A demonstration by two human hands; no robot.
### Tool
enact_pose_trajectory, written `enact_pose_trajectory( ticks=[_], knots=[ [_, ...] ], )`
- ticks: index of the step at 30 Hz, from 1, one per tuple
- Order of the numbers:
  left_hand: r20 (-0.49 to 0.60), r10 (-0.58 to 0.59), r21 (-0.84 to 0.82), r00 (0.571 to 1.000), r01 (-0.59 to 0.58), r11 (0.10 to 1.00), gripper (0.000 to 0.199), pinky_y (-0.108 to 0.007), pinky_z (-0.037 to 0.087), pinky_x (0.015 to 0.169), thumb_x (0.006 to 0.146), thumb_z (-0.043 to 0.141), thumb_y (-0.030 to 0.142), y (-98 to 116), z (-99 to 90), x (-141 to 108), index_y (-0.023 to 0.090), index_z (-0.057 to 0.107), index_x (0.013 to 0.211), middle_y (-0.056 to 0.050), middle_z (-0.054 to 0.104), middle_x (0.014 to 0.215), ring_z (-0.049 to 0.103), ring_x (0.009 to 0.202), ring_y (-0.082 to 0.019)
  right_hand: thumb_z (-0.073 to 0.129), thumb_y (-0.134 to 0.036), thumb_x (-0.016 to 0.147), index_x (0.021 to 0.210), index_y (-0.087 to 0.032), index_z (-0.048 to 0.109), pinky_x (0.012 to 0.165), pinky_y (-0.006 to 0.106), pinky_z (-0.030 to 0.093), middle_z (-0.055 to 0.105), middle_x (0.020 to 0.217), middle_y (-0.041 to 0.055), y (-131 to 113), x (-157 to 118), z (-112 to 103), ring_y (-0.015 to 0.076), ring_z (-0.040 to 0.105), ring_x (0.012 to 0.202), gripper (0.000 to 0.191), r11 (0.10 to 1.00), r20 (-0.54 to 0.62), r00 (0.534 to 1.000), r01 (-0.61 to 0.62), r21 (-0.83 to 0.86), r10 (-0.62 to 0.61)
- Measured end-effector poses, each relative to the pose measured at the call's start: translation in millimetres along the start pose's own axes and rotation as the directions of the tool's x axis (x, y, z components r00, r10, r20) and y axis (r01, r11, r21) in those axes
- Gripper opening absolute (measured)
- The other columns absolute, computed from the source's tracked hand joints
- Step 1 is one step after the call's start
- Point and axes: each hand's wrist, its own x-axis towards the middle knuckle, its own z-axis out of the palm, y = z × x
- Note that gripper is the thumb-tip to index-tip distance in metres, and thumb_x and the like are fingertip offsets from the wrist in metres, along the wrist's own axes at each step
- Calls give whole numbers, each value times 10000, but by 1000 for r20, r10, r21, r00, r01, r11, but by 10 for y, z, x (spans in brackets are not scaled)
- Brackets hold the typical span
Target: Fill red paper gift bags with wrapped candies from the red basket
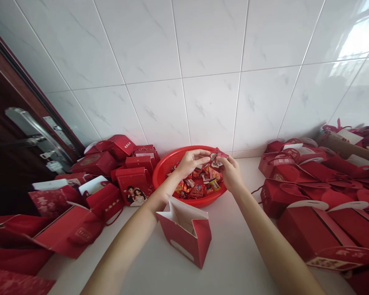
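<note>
A red plastic basket (160, 170) holds a heap of small wrapped candies (197, 190). Above its right side, my right hand (233, 174) pinches a red candy packet (222, 154) with white markings. My left hand (187, 164) reaches over the candies from the left, thumb and fingers drawn together at the packet's left edge; its fingertips partly overlap the packet. Between my forearms stands an upright red gift box (187, 239) with a white inside, its top open toward me. What lies at its bottom is hard to see.
Several red gift boxes crowd the left, one (135, 184) with a cartoon couple on its front. On the right stand rows of red handled boxes (313, 233), with a cardboard carton (350, 147) behind. A white tiled wall (209, 102) bounds the back; a dark door (12, 164) is at left.
</note>
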Motion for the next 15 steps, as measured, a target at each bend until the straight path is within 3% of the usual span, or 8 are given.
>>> enact_pose_trajectory(
  ticks=[3,6,11,15],
  knots=[
    [-37,-26,202,999,33,979,408,-340,524,900,847,621,490,-70,-30,48,150,725,1046,-92,747,1120,677,1036,-236,757,-280,598,728,-200,671,660,307,539,708,706,-5,9,-2,-1,169,650,672,175,1000,-29,999,26,-3,-26],
    [-8,-146,489,989,131,862,377,-324,525,829,913,487,431,-171,-101,74,152,733,980,-87,759,1050,687,951,-226,761,-299,588,738,-201,665,643,304,535,712,708,-7,8,-10,0,173,649,665,203,999,-50,998,32,-6,-32],
    [190,-352,674,917,139,726,119,-272,466,660,698,711,306,-270,-146,-2,194,736,728,-22,742,769,658,722,-199,767,-294,564,731,-199,661,645,296,533,706,702,-10,1,-20,13,161,640,663,219,999,-59,997,42,5,-42],
    [306,-472,767,827,80,637,192,-266,398,572,587,792,360,-258,-20,-64,211,698,663,8,673,639,594,601,-179,771,-293,562,727,-199,654,647,294,533,701,708,-12,8,-17,14,157,638,665,223,999,-69,996,54,3,-54]
  ],
)
